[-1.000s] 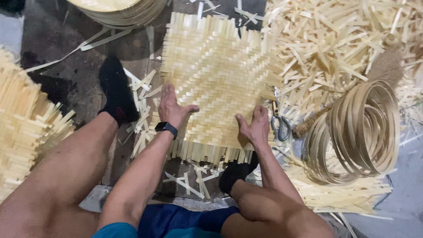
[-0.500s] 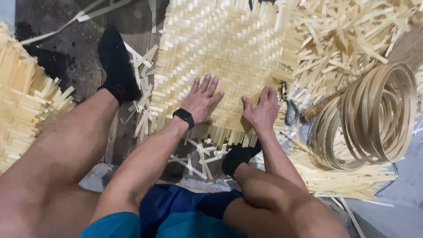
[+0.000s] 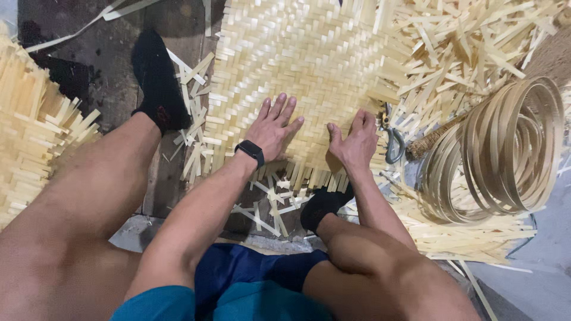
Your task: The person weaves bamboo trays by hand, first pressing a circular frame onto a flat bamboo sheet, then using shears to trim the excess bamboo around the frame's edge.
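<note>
Both hands press flat on the near edge of the pale woven bamboo-strip mat (image 3: 297,65) on the floor: the left hand (image 3: 275,128) with fingers spread, the right hand (image 3: 355,142) just right of it. This looks like flattening the weave, and working the loose strip ends nearest the knees would need a pinching grip.

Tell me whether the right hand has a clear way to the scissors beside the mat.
Probably yes: the right hand rests flat on the woven mat, the scissors lie just beside it, and nothing sits between.

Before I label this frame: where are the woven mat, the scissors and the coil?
mat (image 3: 297,53), head view, on its open weave.
scissors (image 3: 392,145), head view, on a handle loop.
coil (image 3: 505,148), head view, on its stacked rings.
</note>
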